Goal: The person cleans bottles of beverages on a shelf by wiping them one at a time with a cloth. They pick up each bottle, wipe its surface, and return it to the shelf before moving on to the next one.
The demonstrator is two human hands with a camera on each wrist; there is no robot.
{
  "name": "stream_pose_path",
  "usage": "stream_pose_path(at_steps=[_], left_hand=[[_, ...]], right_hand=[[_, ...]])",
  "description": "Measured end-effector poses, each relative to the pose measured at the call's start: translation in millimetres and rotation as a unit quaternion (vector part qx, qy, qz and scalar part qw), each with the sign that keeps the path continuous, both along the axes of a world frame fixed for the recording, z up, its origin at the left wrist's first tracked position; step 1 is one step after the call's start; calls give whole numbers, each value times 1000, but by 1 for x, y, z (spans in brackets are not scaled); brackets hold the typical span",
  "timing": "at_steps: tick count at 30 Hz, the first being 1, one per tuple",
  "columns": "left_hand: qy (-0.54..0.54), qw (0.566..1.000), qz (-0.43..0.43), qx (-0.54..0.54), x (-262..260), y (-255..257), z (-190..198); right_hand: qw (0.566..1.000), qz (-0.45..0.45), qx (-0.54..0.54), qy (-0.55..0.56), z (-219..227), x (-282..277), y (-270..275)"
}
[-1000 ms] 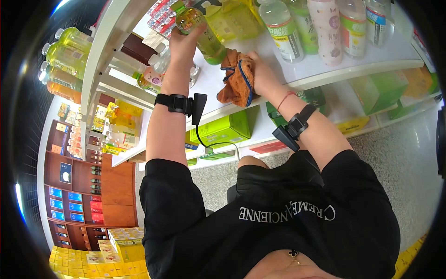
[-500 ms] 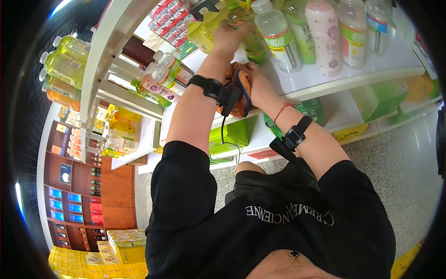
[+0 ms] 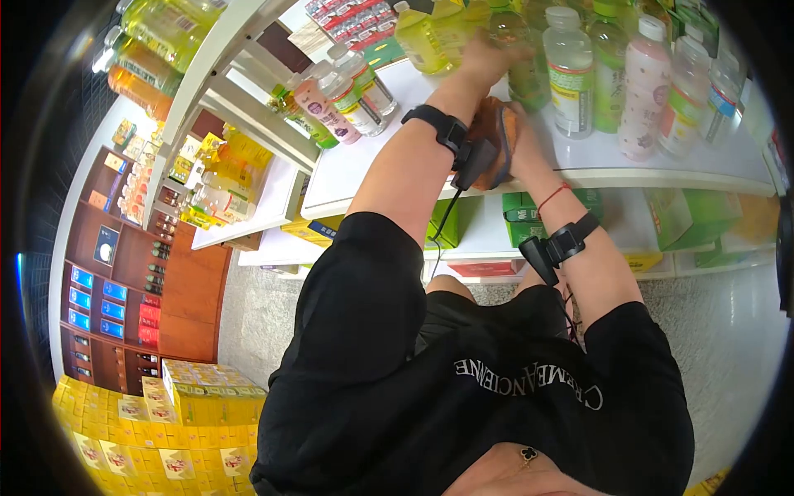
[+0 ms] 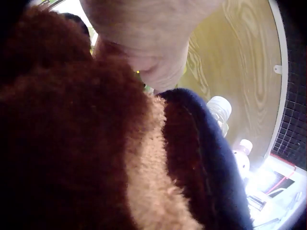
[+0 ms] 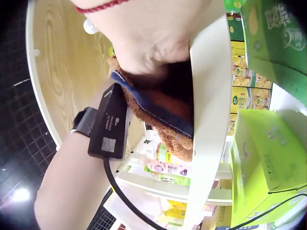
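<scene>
My left hand [image 3: 488,63], slightly blurred, grips the upper body of a green-capped bottle [image 3: 526,86] standing on the white shelf [image 3: 397,157]. Just below it, my right hand [image 3: 523,132] holds a bunched orange-brown cloth [image 3: 488,169] with a blue edge, close to the bottle's base. Brown pile of the cloth [image 4: 72,129] fills much of the left wrist view, under my left hand [image 4: 148,40]; the fingertips there are hidden. In the right wrist view, my right hand [image 5: 153,38] holds the cloth [image 5: 175,143] by the shelf edge; its fingertips are in shadow.
A clear bottle [image 3: 569,83] and a pink bottle [image 3: 643,91] stand to the right. Yellow-green bottles [image 3: 422,41] are behind at left, with more bottles [image 3: 351,103] on the left side. Green boxes [image 3: 691,217] sit on the lower shelf.
My left hand has carried the bottle rightward from its tilted position to beside the clear bottle. The cloth and my right hand remain near the shelf's front, and the head view has shifted.
</scene>
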State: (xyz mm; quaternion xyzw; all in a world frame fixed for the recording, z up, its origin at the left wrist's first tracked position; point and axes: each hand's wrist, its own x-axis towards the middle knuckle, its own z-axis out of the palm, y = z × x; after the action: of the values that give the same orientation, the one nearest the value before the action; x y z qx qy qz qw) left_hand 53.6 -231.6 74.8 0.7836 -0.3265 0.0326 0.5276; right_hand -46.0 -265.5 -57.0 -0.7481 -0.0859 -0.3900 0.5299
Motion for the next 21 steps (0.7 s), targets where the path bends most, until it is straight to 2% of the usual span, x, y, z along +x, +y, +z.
stream_pose_path(at_steps=[1,2,4,5,6,7,8,9,10,11,13,14,16,17,18,19,21], left_hand=[[14,999,-23,22,-22,10,14],[14,999,-23,19,-19,14,12],[-38,997,55,48,-14,20,6],[-37,997,55,44,-10,28,3],[-37,997,61,-11,-12,40,6],[-36,995,65,-65,-11,52,8],[-119,984,109,-76,2,69,5],[-203,964,152,-85,17,89,1],[-259,935,211,-121,15,110,1],[-263,916,270,-137,17,132,1],[-327,848,378,-178,53,174,-19],[-326,849,376,-178,55,191,-20],[-212,873,420,-130,52,222,-29],[-211,874,418,-130,60,231,-37],[-189,892,396,-113,74,240,-51],[-167,908,373,-96,81,245,-61],[-164,916,350,-105,88,246,-73]], right_hand=[[999,20,-16,43,-4,7,-4],[999,20,-19,43,-15,23,-9],[995,78,-51,-45,-7,31,-4],[996,75,3,43,-10,21,-9],[996,73,1,43,-2,16,-10],[996,51,-54,57,1,12,-12],[991,31,-109,70,3,9,-13],[997,52,-22,55,-14,21,-15],[997,50,-23,55,-14,21,-15],[995,70,12,75,-13,20,-15],[991,87,46,95,-1,10,-13],[991,69,21,110,13,-4,-10],[990,50,-5,129,16,-7,-4],[979,135,133,74,9,1,-2],[939,215,268,17,5,5,-1],[939,212,269,18,7,4,1],[890,292,346,56,14,-1,1]])
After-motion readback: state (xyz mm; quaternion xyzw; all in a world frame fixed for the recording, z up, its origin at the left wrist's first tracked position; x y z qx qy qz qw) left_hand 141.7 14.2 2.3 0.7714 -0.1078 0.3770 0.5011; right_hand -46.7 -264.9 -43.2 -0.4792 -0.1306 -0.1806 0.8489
